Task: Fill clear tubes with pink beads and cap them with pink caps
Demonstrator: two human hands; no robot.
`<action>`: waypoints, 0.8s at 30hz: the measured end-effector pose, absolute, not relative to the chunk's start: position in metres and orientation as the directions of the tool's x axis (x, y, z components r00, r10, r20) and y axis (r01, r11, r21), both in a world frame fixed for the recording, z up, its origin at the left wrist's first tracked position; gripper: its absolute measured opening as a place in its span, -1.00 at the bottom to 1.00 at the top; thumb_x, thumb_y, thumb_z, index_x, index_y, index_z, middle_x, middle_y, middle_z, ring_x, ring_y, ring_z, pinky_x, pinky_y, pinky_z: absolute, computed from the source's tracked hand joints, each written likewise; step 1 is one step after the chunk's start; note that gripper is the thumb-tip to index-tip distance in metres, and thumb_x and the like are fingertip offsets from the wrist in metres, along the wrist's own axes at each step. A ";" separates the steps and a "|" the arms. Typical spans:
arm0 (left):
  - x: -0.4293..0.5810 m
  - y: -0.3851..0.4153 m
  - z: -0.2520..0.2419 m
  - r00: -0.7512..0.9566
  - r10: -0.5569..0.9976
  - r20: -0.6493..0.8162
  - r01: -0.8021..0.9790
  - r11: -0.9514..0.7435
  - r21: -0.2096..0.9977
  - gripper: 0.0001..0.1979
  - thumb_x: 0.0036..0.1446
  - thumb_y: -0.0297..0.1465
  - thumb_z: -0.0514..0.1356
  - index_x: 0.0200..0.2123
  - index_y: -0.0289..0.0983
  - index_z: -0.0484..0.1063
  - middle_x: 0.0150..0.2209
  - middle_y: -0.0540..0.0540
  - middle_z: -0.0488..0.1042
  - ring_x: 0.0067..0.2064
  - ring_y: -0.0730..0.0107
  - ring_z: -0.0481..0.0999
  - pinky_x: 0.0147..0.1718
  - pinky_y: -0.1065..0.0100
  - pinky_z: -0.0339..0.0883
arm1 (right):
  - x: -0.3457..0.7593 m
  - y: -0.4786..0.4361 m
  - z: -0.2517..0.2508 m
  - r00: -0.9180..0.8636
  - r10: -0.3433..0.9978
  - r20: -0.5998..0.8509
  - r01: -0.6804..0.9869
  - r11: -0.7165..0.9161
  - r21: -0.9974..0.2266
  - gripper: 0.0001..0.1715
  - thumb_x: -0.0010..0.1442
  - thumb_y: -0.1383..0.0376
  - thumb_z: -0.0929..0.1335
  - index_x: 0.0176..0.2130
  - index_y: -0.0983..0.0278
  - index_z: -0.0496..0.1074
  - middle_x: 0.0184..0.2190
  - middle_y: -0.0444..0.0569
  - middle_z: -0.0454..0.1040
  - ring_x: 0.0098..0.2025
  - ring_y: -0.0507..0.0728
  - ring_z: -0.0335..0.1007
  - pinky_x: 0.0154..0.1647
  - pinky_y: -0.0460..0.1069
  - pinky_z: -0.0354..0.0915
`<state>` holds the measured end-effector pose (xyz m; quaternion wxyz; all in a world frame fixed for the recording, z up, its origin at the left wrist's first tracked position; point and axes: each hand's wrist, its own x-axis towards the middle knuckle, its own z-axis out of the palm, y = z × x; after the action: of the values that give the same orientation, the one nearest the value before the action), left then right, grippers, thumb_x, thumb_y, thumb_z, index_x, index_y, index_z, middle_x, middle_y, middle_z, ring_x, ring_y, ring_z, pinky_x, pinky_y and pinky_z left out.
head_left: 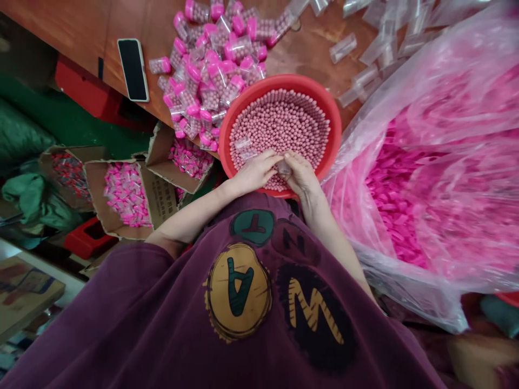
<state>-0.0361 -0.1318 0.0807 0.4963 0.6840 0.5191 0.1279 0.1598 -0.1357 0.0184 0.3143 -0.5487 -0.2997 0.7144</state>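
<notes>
A red plastic basin full of small pink beads sits in front of me. Over its near rim, my left hand and my right hand meet, fingers curled together around a small clear plastic vial that shows between them. Another clear vial lies on the beads just beyond my left hand.
Several filled vials with pink caps are piled on the wooden table behind the basin. A phone lies at the table's edge. Empty clear vials are at the back right. A big plastic bag of pink caps fills the right. Cardboard boxes of filled vials stand left.
</notes>
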 end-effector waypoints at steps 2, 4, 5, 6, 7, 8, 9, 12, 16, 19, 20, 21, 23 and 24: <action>-0.034 -0.130 0.083 0.401 0.855 -0.329 0.586 0.037 0.809 -0.47 0.41 -0.62 0.20 0.36 -0.28 0.63 0.28 -0.32 0.67 0.32 0.04 0.68 0.45 0.02 0.53 | 0.157 -0.134 0.021 -0.150 0.767 -0.624 -0.204 -0.641 -0.740 -0.28 0.11 -0.39 0.64 -0.17 0.07 0.51 -0.29 -0.09 0.64 -0.29 0.17 0.51 -0.26 0.12 0.63; -0.028 -0.130 0.087 0.337 0.882 -0.329 0.614 0.059 0.787 -0.47 0.41 -0.64 0.16 0.34 -0.27 0.64 0.24 -0.30 0.69 0.30 0.06 0.68 0.42 0.05 0.54 | 0.153 -0.134 0.025 -0.047 0.774 -0.631 -0.247 -0.621 -0.744 -0.23 -0.01 -0.36 0.69 -0.20 0.07 0.47 -0.27 -0.11 0.66 -0.28 0.15 0.53 -0.21 0.09 0.61; -0.024 -0.131 0.090 0.309 0.887 -0.344 0.643 0.072 0.763 -0.50 0.42 -0.62 0.16 0.31 -0.26 0.65 0.22 -0.29 0.70 0.30 0.05 0.68 0.40 0.06 0.54 | 0.150 -0.135 0.027 0.005 0.777 -0.629 -0.243 -0.609 -0.755 -0.23 -0.03 -0.34 0.70 -0.20 0.07 0.45 -0.26 -0.12 0.67 -0.25 0.16 0.55 -0.17 0.10 0.62; -0.020 -0.132 0.093 0.289 0.882 -0.371 0.681 0.084 0.728 -0.56 0.44 -0.59 0.20 0.28 -0.27 0.65 0.21 -0.29 0.70 0.29 0.02 0.68 0.38 0.05 0.55 | 0.147 -0.136 0.029 0.045 0.780 -0.624 -0.223 -0.601 -0.767 -0.24 -0.04 -0.32 0.70 -0.21 0.07 0.43 -0.26 -0.11 0.67 -0.22 0.17 0.57 -0.12 0.11 0.63; -0.015 -0.133 0.096 0.271 0.872 -0.408 0.724 0.095 0.684 -0.63 0.47 -0.54 0.25 0.25 -0.28 0.66 0.21 -0.31 0.70 0.28 -0.03 0.68 0.36 0.03 0.55 | 0.145 -0.138 0.030 0.070 0.783 -0.618 -0.192 -0.597 -0.779 -0.26 -0.02 -0.30 0.69 -0.22 0.07 0.43 -0.26 -0.11 0.66 -0.20 0.18 0.60 -0.07 0.13 0.64; -0.010 -0.134 0.098 0.253 0.859 -0.446 0.766 0.104 0.634 -0.68 0.49 -0.48 0.29 0.23 -0.29 0.66 0.21 -0.34 0.70 0.28 -0.09 0.68 0.34 0.01 0.55 | 0.142 -0.139 0.031 0.083 0.788 -0.610 -0.158 -0.594 -0.789 -0.30 0.02 -0.29 0.67 -0.21 0.08 0.43 -0.26 -0.09 0.66 -0.17 0.19 0.62 -0.03 0.15 0.65; -0.007 -0.134 0.099 0.233 0.847 -0.478 0.803 0.110 0.586 -0.71 0.52 -0.43 0.31 0.22 -0.31 0.65 0.22 -0.38 0.69 0.28 -0.13 0.68 0.33 -0.01 0.54 | 0.140 -0.140 0.031 0.086 0.791 -0.606 -0.129 -0.594 -0.794 -0.34 0.06 -0.28 0.64 -0.21 0.09 0.44 -0.25 -0.08 0.65 -0.15 0.20 0.63 0.02 0.17 0.66; -0.002 -0.126 0.097 0.215 0.836 -0.505 0.867 0.075 0.493 -0.72 0.55 -0.45 0.27 0.22 -0.33 0.66 0.23 -0.43 0.71 0.32 -0.19 0.65 0.37 -0.06 0.49 | 0.137 -0.142 0.030 0.082 0.778 -0.623 -0.110 -0.614 -0.782 -0.46 0.19 -0.23 0.57 -0.20 0.09 0.45 -0.21 -0.05 0.67 -0.10 0.22 0.66 0.08 0.20 0.69; -0.014 -0.097 0.084 0.235 0.856 -0.461 0.911 -0.028 0.412 -0.67 0.48 -0.57 0.19 0.15 -0.32 0.69 0.25 -0.41 0.71 0.40 -0.24 0.55 0.44 -0.15 0.42 | 0.143 -0.149 0.033 0.114 0.782 -0.613 -0.089 -0.606 -0.790 -0.58 0.26 -0.10 0.57 -0.14 0.09 0.48 -0.20 -0.08 0.71 -0.09 0.22 0.69 0.15 0.23 0.70; -0.023 -0.075 0.069 0.176 0.896 -0.407 0.940 -0.031 0.338 -0.62 0.50 -0.59 0.09 0.11 -0.30 0.69 0.38 -0.39 0.63 0.46 -0.23 0.49 0.47 -0.16 0.38 | 0.165 -0.162 0.038 0.133 0.831 -0.541 -0.024 -0.542 -0.840 -0.63 0.35 -0.08 0.53 -0.08 0.09 0.51 -0.29 -0.11 0.67 -0.20 0.21 0.68 0.08 0.21 0.69; -0.023 -0.070 0.062 0.165 0.901 -0.401 0.944 -0.027 0.328 -0.62 0.52 -0.57 0.06 0.09 -0.29 0.69 0.38 -0.39 0.63 0.47 -0.22 0.48 0.48 -0.16 0.38 | 0.178 -0.167 0.038 0.161 0.850 -0.502 0.006 -0.509 -0.861 -0.64 0.40 -0.08 0.51 -0.06 0.09 0.51 -0.30 -0.12 0.67 -0.24 0.20 0.67 0.02 0.19 0.68; -0.021 -0.068 0.055 0.167 0.900 -0.404 0.944 -0.027 0.330 -0.61 0.54 -0.56 0.04 0.06 -0.28 0.68 0.36 -0.39 0.64 0.47 -0.20 0.47 0.49 -0.16 0.38 | 0.197 -0.171 0.038 0.215 0.866 -0.451 0.061 -0.472 -0.879 -0.66 0.44 -0.07 0.48 -0.04 0.10 0.52 -0.30 -0.12 0.67 -0.27 0.19 0.66 -0.05 0.16 0.66; -0.013 -0.068 0.039 0.208 0.882 -0.423 0.929 -0.042 0.369 -0.61 0.53 -0.57 0.02 0.04 -0.28 0.67 0.31 -0.37 0.66 0.46 -0.16 0.47 0.50 -0.14 0.40 | 0.245 -0.176 0.035 0.371 0.878 -0.301 0.267 -0.412 -0.871 -0.71 0.55 -0.01 0.39 0.00 0.13 0.52 -0.26 -0.10 0.69 -0.30 0.15 0.61 -0.15 0.09 0.58; -0.007 -0.071 0.031 0.239 0.870 -0.431 0.913 -0.051 0.404 -0.62 0.49 -0.59 0.04 0.04 -0.27 0.67 0.30 -0.36 0.66 0.45 -0.14 0.48 0.51 -0.12 0.41 | 0.273 -0.177 0.034 0.445 0.871 -0.208 0.402 -0.402 -0.823 -0.72 0.61 0.04 0.32 0.00 0.15 0.52 -0.24 -0.07 0.69 -0.31 0.13 0.58 -0.20 0.05 0.52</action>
<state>-0.0067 -0.0711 0.0310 0.3085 0.7240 0.6160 -0.0349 0.2725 -0.1770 0.0335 0.3586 -0.7707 -0.4128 0.3270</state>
